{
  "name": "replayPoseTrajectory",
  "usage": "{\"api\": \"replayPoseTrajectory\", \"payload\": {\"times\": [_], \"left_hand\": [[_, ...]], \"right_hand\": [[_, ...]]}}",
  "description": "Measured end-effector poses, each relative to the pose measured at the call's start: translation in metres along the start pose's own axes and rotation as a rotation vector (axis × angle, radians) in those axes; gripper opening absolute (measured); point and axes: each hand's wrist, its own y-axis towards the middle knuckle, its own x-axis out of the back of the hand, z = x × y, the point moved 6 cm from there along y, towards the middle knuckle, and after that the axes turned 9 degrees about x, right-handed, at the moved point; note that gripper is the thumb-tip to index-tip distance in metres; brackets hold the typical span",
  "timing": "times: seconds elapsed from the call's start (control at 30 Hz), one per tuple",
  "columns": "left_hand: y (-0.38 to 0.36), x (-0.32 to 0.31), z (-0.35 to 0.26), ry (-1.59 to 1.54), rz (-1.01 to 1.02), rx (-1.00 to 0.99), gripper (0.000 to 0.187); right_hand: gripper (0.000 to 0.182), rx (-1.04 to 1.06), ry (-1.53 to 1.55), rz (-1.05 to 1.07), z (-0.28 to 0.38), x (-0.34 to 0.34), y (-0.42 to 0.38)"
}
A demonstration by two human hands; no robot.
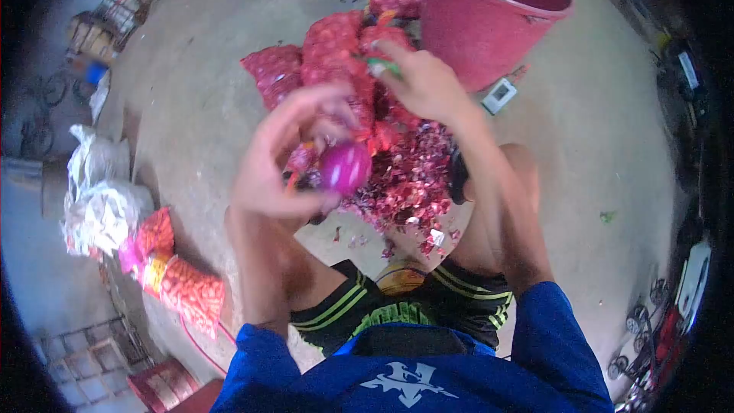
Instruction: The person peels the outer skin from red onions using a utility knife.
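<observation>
My left hand point(271, 157) is curved around a shiny, peeled purple onion point(346, 168), which rests by the thumb; motion blurs the fingers. Higher up, my right hand point(428, 84) has its fingers closed on a small green object point(384, 67), perhaps a handle; its exact kind does not show. Beneath both hands lies a heap of dry, reddish onion skins point(417, 183) on the floor between my legs. Just beyond are red mesh sacks point(332, 46) full of onions, partly hidden by my hands.
A large pink tub point(489, 30) stands beyond the sacks, with a small white device point(499, 96) on the floor near its base. To the left are white plastic bags point(107, 199) and an orange-red mesh sack point(183, 291). Wheeled equipment point(650, 313) lines the right edge.
</observation>
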Motion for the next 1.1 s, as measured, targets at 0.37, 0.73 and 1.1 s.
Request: {"api": "replayPoseTrajectory", "payload": {"times": [0.37, 0.73, 1.1], "left_hand": [[0.187, -0.014, -0.081, 0.748, -0.179, -0.963, 0.06], [0.098, -0.006, 0.332, 0.779, -0.208, 0.086, 0.038], [0.228, -0.114, 0.592, 0.711, -0.006, 0.676, 0.069]], "right_hand": [[0.044, -0.057, -0.141, 0.391, -0.038, -0.04, -0.007], [0.035, -0.02, -0.115, -0.121, -0.081, 0.056, -0.052], [0.049, -0.336, -0.021, -0.083, -0.091, 0.056, -0.033]]}}
